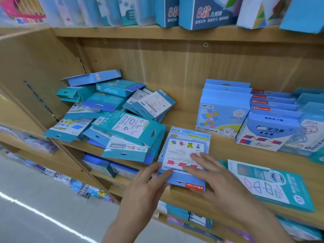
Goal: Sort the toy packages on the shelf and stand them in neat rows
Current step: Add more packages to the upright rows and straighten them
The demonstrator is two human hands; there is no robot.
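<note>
A light blue toy package (185, 146) lies flat, printed back up, at the front edge of a wooden shelf (185, 118). Its hang tab with a red label points toward the viewer. The person's left hand (149, 183) holds the package's near left corner: the thumb lies on top of the tab and the fingers run along the left edge, their tips hidden. The right hand (215, 179) rests on the package's face with fingers straight and spread, the thumb at the near edge beside the red label.

Just left of the package, touching or nearly so, sits a pile (122, 120) of teal and blue packages — lying flat, tilted and overlapping, facing every way. It reaches back to the shelf's left wall.

To the right and further back, packages stand upright in rows. The nearest row (222, 113) is light blue, its front one showing coloured squares and a white bear. Beside it stands a second row (270, 130) with red labels on the tabs, and more blue packages stand at the right edge of view, partly cut off.

Near the right hand, a teal package (273, 185) with line drawings of shapes lies flat at the shelf's front.

The shelf above holds blue and white boxes (206, 13) — some printed with a large red "8". Shelves below hold more packages, blurred. A pale floor (35, 199) shows at lower left.
</note>
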